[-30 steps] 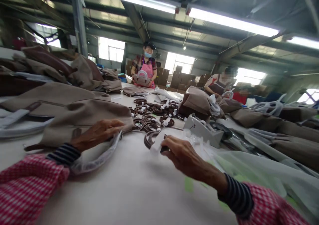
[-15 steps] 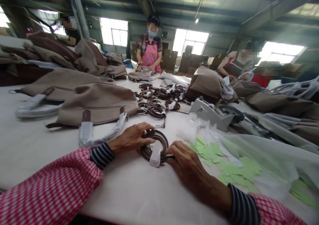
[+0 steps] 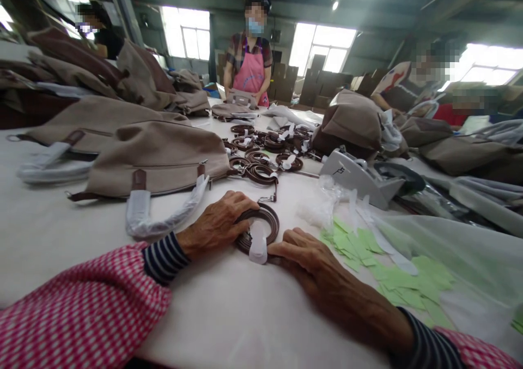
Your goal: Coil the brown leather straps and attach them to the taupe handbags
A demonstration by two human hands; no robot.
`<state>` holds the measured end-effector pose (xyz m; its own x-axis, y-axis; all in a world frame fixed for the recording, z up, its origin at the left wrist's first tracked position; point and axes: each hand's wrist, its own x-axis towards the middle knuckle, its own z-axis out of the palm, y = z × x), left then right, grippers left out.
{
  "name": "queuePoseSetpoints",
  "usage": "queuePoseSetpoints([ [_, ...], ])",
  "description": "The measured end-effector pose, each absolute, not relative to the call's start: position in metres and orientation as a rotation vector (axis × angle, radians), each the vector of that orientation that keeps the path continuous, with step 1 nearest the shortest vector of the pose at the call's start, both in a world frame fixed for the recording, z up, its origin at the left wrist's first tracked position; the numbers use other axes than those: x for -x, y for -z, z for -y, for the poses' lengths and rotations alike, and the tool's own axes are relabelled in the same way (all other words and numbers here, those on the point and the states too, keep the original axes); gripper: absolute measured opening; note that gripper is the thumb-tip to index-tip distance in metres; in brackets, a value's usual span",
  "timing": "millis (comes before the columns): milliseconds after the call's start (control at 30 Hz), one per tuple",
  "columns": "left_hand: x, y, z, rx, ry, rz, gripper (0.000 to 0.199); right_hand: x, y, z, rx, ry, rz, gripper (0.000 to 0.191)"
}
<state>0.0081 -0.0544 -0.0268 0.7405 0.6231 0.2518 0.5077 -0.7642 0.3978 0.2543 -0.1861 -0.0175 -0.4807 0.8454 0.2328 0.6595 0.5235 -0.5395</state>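
Observation:
A dark brown strap lies coiled flat on the white table before me, with a white wrapper piece across its near side. My left hand grips the coil's left rim, thumb inside the ring and fingers over the outer edge. At the lower right of the coil, my right hand pinches the strap's outer end; its fingertips partly hide that end. Just beyond the coil is a metal clip on another strap. Left of my left hand rests a taupe bag with plastic-wrapped handles.
Several coiled straps are heaped farther back. A grey tape dispenser stands at the right, near green paper slips and clear plastic sheeting. More bags are piled on both sides. Across the table, a person in a pink apron handles a bag.
My right hand has wound the strap's free end closer against the coil. My left hand keeps its hold on the rim. The head view has tilted slightly downward.

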Motion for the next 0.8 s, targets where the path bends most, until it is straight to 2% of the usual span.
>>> queuePoseSetpoints([
  [133,-0.002,0.018,0.059,-2.706,-0.515,-0.725,0.012,-0.261,0.017,0.18,1.279,-0.624,2.337,0.043],
  [267,0.0,0.009,0.058,-2.739,-0.322,-0.626,0.022,-0.267,0.025,0.172,1.224,-0.731,2.348,0.034],
  [367,-0.004,-0.002,0.051,-2.763,-0.206,-0.537,0.02,-0.271,0.029,0.168,1.207,-0.75,2.335,0.031],
  [533,-0.018,-0.022,0.042,-2.75,0.054,-0.503,0.017,-0.283,0.025,0.157,1.247,-0.576,2.333,0.029],
  [667,-0.025,-0.016,0.045,-2.756,0.024,-0.55,0.014,-0.291,0.02,0.149,1.282,-0.515,2.303,0.025],
  [800,-0.021,-0.011,0.048,-2.782,-0.034,-0.402,0.017,-0.291,0.016,0.151,1.248,-0.478,2.405,0.026],
])
